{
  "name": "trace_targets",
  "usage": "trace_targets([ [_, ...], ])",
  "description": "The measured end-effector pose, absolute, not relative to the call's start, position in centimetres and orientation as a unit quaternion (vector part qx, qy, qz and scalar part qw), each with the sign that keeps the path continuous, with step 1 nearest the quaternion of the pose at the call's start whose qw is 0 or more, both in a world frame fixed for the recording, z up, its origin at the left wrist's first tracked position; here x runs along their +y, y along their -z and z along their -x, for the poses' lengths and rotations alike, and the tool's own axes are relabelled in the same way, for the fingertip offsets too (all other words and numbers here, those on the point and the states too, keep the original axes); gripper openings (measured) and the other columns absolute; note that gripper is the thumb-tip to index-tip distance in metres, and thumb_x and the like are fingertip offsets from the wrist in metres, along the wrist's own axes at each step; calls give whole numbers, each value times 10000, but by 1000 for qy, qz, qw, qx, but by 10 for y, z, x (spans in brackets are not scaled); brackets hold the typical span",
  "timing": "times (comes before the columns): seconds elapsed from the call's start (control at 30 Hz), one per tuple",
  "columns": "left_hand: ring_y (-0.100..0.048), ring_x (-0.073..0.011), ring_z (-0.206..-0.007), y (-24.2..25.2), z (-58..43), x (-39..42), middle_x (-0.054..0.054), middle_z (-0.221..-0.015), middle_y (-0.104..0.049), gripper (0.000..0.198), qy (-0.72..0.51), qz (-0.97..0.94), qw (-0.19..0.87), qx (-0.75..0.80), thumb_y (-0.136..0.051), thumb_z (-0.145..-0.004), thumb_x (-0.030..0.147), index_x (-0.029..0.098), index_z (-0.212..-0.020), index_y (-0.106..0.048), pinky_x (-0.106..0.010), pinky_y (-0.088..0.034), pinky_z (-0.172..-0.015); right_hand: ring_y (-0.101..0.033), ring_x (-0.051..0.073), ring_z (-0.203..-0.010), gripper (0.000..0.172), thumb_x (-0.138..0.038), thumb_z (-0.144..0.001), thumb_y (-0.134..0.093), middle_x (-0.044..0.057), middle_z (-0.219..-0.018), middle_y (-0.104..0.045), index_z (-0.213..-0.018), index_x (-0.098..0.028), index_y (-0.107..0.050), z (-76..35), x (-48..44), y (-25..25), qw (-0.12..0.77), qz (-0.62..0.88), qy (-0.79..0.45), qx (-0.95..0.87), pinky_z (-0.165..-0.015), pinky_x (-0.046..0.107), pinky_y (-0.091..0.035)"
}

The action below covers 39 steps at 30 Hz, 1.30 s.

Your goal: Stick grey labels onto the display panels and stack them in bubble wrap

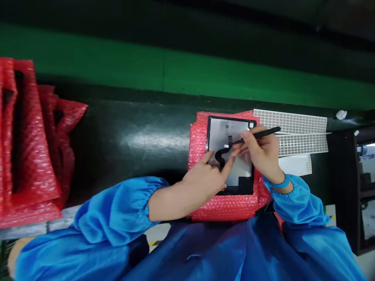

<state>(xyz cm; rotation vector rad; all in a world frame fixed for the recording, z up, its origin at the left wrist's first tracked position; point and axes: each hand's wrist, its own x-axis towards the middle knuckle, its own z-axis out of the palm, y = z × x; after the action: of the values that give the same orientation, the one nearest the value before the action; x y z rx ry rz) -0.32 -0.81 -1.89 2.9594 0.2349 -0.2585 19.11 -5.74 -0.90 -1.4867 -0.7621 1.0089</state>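
Note:
A flat display panel (234, 136) with a black frame and grey back lies on a stack of red bubble wrap (202, 136). A black flex cable (220, 155) curls across the panel. My left hand (205, 177) rests on the panel, thumb and forefinger pressing at the flex cable. My right hand (262, 154) is closed on a black pen-like tool (259, 134), whose tip touches the panel near a small white tab at the cable's end.
A pile of red bubble-wrap bags (27, 144) lies at the left. White sheets of small labels (295, 125) lie right of the panel. A black rack (354, 183) stands at the right edge. The dark bench top (131, 140) runs between them, with a green strip behind.

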Motion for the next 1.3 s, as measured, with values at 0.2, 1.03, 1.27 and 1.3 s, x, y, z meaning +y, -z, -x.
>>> trace_targets([
  [0.2,-802,-306,-798,25,-3,-30,-180,-886,-831,705,65,-988,86,112,-753,-965,312,-34,-1549,-563,-565,-440,-1201,-820,186,-613,367,-605,-961,-752,-17,-723,-810,-904,-277,-597,-163,-39,31,518,649,-443,-339,-562,276,-702],
  [1.03,-682,-238,-523,8,-6,-11,-66,-697,-778,597,55,-983,134,114,-759,-946,361,32,-1437,-674,-549,-456,-1159,-820,213,-624,311,-562,-973,-767,-16,-700,-783,-921,-280,-646,-163,-36,32,509,667,-423,-341,-580,318,-727],
  [1.27,-718,-252,-581,5,-8,-6,-78,-751,-803,584,70,-981,147,110,-767,-950,363,50,-1435,-680,-559,-430,-1196,-824,207,-644,270,-525,-982,-770,-10,-734,-799,-928,-284,-661,-161,-37,31,504,671,-424,-340,-610,318,-732],
  [1.3,-718,-252,-581,4,-9,-4,-73,-748,-803,595,75,-980,152,107,-779,-946,396,57,-1426,-685,-567,-410,-1215,-824,205,-643,265,-521,-983,-770,-12,-733,-798,-928,-285,-662,-162,-37,31,503,672,-423,-341,-598,310,-726],
])
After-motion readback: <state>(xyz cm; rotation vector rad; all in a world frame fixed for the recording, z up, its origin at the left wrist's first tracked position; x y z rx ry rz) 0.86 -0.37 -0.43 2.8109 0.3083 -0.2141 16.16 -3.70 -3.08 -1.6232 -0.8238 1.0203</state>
